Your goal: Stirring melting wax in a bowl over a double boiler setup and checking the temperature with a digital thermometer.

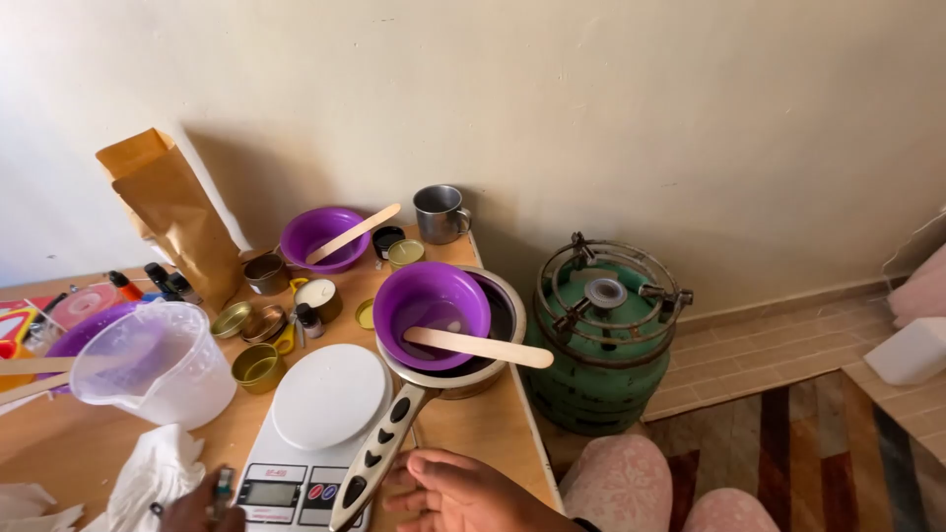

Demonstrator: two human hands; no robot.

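- Head view, hands: we see our right hand (463, 490) at the bottom edge, lying on the table (473, 419) with its fingers loosely spread and gripping nothing; its fingertips sit just beside the end of the pan handle (379, 455), and we cannot tell whether they touch it; our left hand (202, 507) is mostly cut off by the frame, its fingers pinching a small dark object (223, 483) that we cannot make out, just beside the scale (313, 433).
- Head view, pan: the pan (493, 340) stands near the table's right edge; a purple bowl (431, 300) sits tilted inside it; a wooden stick (478, 346) lies across the bowl and the pan rim; the handle runs down towards our right hand, overlapping the scale's right side.
- Head view, table: the white scale with its round plate lies left of the handle; a clear jug (158, 363) stands to its left, with crumpled tissue (153, 473) below; small tins (258, 365) lie between jug and pan; a second purple bowl (320, 234) with a stick stands further back; a metal mug (439, 212) is near the wall; a brown paper bag (172, 212) stands at the left.
- Head view, floor: a green gas cylinder (601, 340) with a burner on top stands just right of the table; our knees (631, 483) show in pink fabric below.
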